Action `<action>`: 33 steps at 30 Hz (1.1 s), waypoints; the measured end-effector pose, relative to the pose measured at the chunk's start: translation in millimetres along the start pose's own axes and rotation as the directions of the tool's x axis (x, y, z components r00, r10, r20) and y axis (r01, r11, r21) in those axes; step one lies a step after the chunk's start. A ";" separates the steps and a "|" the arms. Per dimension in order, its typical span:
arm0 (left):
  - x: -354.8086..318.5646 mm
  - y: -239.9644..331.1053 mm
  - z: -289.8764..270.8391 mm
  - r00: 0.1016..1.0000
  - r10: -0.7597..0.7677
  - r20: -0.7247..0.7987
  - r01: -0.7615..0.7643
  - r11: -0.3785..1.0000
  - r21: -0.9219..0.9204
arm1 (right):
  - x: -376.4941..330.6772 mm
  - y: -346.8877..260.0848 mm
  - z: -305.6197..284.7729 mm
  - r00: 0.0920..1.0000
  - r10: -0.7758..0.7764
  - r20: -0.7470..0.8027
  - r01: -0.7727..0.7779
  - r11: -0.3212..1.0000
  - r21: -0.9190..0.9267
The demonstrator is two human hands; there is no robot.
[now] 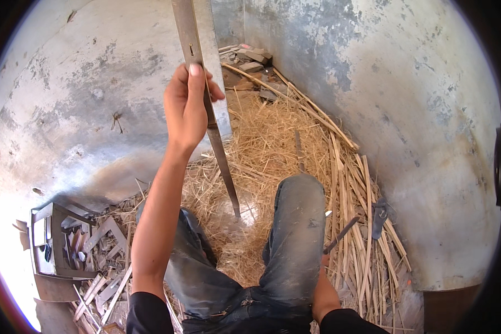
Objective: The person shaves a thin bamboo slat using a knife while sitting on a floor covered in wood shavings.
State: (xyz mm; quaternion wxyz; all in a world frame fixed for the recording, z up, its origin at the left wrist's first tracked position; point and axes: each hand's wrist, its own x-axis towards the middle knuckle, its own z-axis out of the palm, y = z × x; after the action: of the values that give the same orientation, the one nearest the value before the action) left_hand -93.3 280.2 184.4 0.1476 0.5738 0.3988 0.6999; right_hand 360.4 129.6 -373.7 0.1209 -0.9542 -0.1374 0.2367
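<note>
Straw (273, 139) and sticks (367, 222) cover the floor. The left hand (186, 106) grips a long blade (220, 150) standing upright. The right hand (324, 261), behind the knee, holds a tool (342, 234).

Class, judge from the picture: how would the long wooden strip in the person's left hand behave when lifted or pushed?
The strip looks thin and long, so probably light and springy. Only its lower tip meets the floor, so it would likely topple if the left hand let go.
</note>
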 end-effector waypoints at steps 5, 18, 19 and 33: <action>24.4 31.3 -7.2 0.998 0.066 0.000 -0.066 0.998 -0.009 | 19.5 -34.6 -48.1 0.896 0.115 0.429 -0.441 0.343 0.830; 10.4 9.2 -0.2 0.976 0.121 -0.181 -0.130 0.991 -0.039 | -221.6 -192.6 -368.4 0.606 -0.754 -0.253 0.132 -0.219 0.967; 9.1 9.4 1.8 0.974 0.141 -0.175 -0.148 0.989 -0.028 | -242.2 -189.0 -374.1 0.603 -0.754 -0.261 0.142 -0.221 0.965; 2.8 15.0 -6.3 0.975 0.119 -0.188 -0.132 0.990 -0.057 | -383.2 -127.4 -286.1 -0.075 -0.777 0.625 0.226 0.597 0.770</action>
State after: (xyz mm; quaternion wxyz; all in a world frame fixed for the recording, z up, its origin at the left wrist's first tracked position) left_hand -96.2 270.1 197.1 0.0854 0.5252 0.3495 0.7712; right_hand 147.2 78.6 70.0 0.2966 -0.3862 -0.4829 0.7278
